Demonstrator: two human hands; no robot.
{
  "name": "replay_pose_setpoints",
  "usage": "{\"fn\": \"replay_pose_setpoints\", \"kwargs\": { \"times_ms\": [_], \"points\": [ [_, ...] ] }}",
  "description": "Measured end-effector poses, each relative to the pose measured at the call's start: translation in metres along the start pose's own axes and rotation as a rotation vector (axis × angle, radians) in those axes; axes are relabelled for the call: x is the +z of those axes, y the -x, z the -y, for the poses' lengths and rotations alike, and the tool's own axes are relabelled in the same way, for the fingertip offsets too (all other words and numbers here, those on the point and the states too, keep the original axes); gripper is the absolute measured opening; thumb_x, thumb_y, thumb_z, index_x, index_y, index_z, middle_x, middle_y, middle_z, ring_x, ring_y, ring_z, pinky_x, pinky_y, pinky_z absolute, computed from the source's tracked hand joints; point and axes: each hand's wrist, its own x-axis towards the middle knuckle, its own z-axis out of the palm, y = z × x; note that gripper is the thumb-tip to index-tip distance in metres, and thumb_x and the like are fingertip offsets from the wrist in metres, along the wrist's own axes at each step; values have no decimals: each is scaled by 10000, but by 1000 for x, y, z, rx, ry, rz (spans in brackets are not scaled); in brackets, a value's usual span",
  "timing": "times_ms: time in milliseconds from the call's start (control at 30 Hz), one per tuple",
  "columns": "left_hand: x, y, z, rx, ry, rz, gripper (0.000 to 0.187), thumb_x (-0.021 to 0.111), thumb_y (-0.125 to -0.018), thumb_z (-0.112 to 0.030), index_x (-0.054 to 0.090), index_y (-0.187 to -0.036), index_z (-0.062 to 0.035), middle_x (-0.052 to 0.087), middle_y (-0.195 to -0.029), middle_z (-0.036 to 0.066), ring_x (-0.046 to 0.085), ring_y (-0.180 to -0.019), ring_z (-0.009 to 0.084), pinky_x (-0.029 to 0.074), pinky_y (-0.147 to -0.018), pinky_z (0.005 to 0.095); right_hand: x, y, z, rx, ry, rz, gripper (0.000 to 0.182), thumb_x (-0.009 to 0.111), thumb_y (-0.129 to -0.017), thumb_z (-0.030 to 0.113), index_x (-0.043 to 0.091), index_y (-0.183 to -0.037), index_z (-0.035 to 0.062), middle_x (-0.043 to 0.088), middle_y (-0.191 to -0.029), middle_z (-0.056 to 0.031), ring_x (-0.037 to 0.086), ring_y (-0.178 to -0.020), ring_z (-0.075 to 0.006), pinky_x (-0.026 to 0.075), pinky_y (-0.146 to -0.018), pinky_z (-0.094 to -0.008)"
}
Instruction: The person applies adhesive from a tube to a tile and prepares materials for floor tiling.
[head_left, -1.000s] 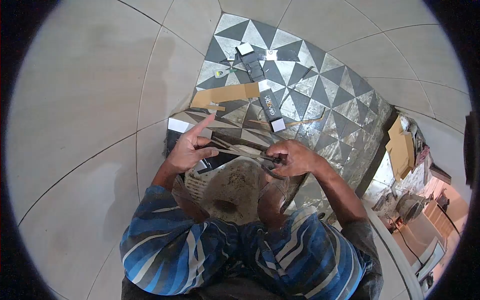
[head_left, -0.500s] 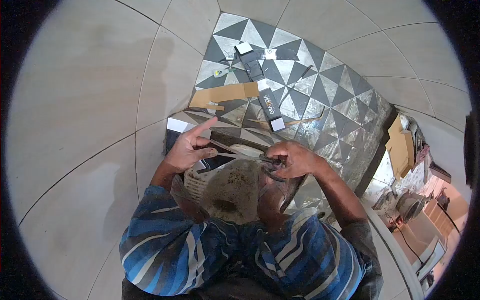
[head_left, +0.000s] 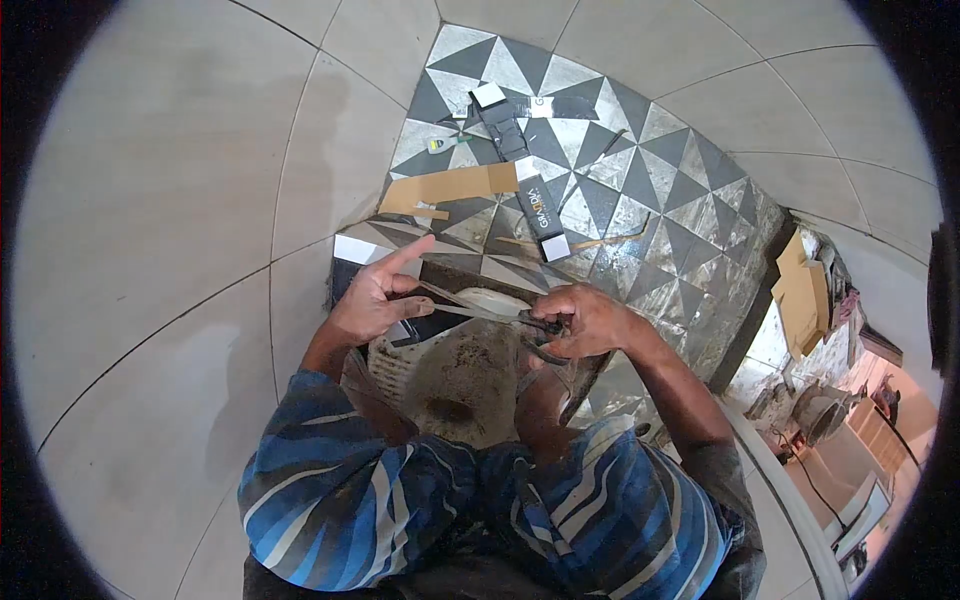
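Between my two hands runs a thin grey strip-like tool with two long narrow arms, which looks like a pair of scissors. My right hand is closed around its dark handle end. At its other end, my left hand has the index finger stretched out, while the thumb and another finger touch the tips of the arms. Below them is a squat pan's stained, dirty basin, with ribbed footrests at its side.
A black printed box and a brown cardboard piece lie on the patterned floor ahead. Beyond them is a grey-and-yellow tool. Tiled walls rise on both sides. Cardboard and clutter lie past the doorway at right.
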Motion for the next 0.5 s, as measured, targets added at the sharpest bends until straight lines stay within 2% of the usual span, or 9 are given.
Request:
{"fn": "replay_pose_setpoints", "kwargs": {
  "times_ms": [167,500],
  "points": [
    [4,1,-7,-8,-3,-21,853,694,-898,107,303,-1630,-92,742,-1194,165,668,-1072,136,513,-949,275,-1,1,1,-74,103,-34,448,855,-711,244,695,-1049,-2,695,-972,-176,688,-914,-371,533,-795,-449],
    [1,0,0,45,64,-18,844,761,-917,0,307,-1624,-70,760,-1122,150,679,-1020,127,519,-922,271,-9,-2,17,4,69,17,520,850,-726,301,681,-1101,-17,698,-1017,-207,691,-965,-399,533,-834,-460]
  ]
}}
